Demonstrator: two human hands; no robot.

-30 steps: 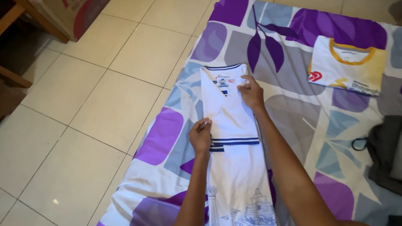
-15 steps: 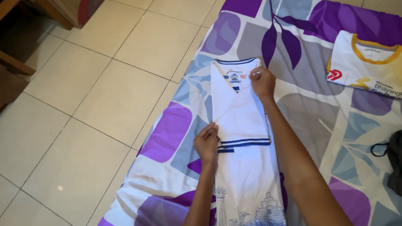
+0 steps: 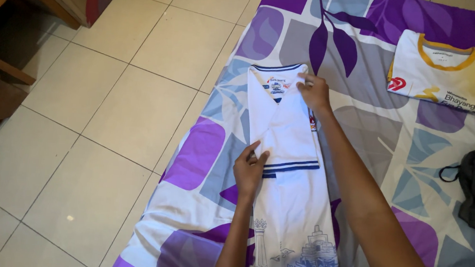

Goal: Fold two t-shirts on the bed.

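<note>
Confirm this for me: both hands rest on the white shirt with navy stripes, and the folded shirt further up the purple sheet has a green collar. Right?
Not quite. The head view shows the folded shirt has a yellow-orange collar, not green. The rest stands: the left hand and right hand both rest on the white shirt with navy stripes, on the purple sheet.

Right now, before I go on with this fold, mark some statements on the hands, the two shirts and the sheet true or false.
1. The left hand rests on the white shirt near its navy-striped sleeve hem. True.
2. The right hand lies beside the collar. True.
3. The yellow-collared shirt is spread out unfolded. False: it lies folded, apart from both hands.
4. The patterned sheet is green. False: it is purple, grey and white.
5. The white shirt lies on the tiled floor. False: on the sheet.
</note>
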